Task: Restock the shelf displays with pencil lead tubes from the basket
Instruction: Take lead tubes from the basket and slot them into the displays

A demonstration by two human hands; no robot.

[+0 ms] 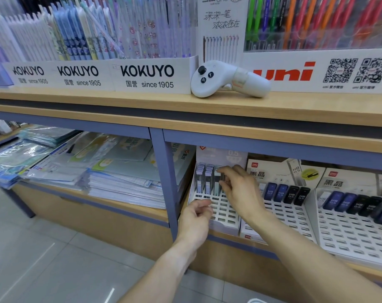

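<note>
On the lower shelf a white slotted display tray [220,212] holds pale grey-blue pencil lead tubes [204,179] in its back rows. My right hand [238,189] reaches over the tray and pinches a pale lead tube [218,181] standing in the back row. My left hand [196,217] rests at the tray's front left corner with fingers curled; whether it holds anything is hidden. The basket is out of view.
Two more slotted trays [347,235] to the right carry dark blue and black lead tubes [286,193]. A blue shelf post [170,193] stands left of the tray, with stacked plastic-wrapped notebooks [111,176] beyond. A white handheld controller [227,80] lies on the upper shelf.
</note>
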